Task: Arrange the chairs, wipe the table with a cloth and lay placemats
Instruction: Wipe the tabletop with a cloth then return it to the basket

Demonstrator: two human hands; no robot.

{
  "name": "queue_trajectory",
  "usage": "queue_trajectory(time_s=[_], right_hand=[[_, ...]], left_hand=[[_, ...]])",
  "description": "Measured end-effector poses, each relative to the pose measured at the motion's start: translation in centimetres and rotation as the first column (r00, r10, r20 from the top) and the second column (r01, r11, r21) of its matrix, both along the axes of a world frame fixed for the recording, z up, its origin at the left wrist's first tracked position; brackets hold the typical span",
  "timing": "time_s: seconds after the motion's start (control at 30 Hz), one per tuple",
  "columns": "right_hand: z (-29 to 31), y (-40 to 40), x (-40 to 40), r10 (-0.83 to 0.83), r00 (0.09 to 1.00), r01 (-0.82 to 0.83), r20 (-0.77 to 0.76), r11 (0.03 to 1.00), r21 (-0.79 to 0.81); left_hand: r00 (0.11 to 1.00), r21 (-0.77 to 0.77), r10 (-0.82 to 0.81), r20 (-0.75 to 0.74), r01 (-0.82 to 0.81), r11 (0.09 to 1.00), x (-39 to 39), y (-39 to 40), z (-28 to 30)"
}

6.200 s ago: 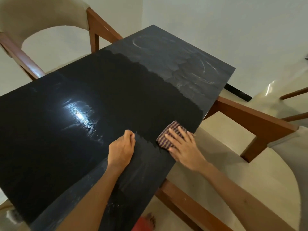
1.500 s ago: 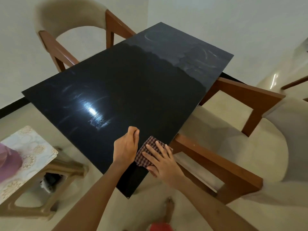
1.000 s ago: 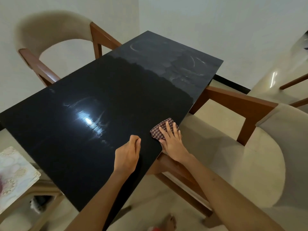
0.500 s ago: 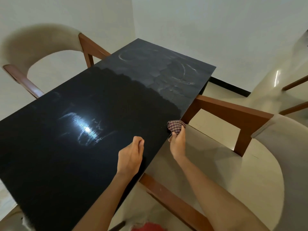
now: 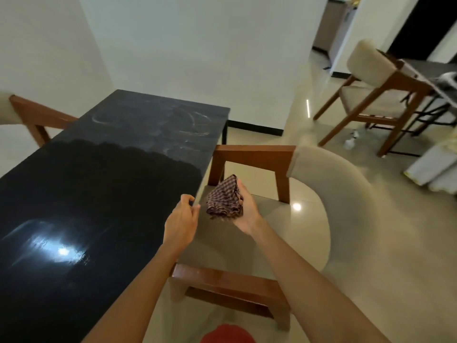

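The black table [image 5: 103, 184] fills the left half of the view; its near part is dark and glossy, its far end dusty with pale smears. My right hand [image 5: 243, 209] holds a bunched checked cloth [image 5: 225, 198] in the air, just off the table's right edge and above a chair seat. My left hand [image 5: 181, 219] rests at that right edge with thumb and fingers pinching it lightly. A beige cushioned chair with a wooden frame [image 5: 284, 206] stands against the table's right side.
A second chair [image 5: 32, 115] shows at the table's left side. A third beige chair [image 5: 376, 95] stands at the far right beside another table. White rolled items [image 5: 435, 167] lie on the glossy floor at the right. White walls stand behind the table.
My right hand has lifted the cloth off the table edge and turned palm up over the chair seat. My left hand slid to the table's edge. The view swung right, showing more room.
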State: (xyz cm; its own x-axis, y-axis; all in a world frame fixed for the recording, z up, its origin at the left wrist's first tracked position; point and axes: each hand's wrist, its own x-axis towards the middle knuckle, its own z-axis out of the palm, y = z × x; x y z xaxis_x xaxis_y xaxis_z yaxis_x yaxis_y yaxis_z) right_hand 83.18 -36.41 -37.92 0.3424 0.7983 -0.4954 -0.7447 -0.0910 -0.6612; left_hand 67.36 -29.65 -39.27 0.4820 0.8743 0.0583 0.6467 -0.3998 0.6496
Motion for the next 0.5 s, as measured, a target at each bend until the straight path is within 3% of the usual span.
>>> queue_trajectory(time_s=[0.3, 0.5], right_hand=[[0.4, -3.5, 4.2, -0.034, 0.993, 0.055, 0.117, 0.983, -0.178], [-0.3, -2.3, 7.2, 0.041, 0.994, -0.021, 0.098, 0.981, -0.192]], left_hand=[[0.957, -0.165, -0.119, -0.264, 0.076, 0.983, 2.5, -2.3, 0.7], [0.963, -0.142, -0.041, -0.266, 0.003, 0.99, 3.8, -1.0, 0.1]])
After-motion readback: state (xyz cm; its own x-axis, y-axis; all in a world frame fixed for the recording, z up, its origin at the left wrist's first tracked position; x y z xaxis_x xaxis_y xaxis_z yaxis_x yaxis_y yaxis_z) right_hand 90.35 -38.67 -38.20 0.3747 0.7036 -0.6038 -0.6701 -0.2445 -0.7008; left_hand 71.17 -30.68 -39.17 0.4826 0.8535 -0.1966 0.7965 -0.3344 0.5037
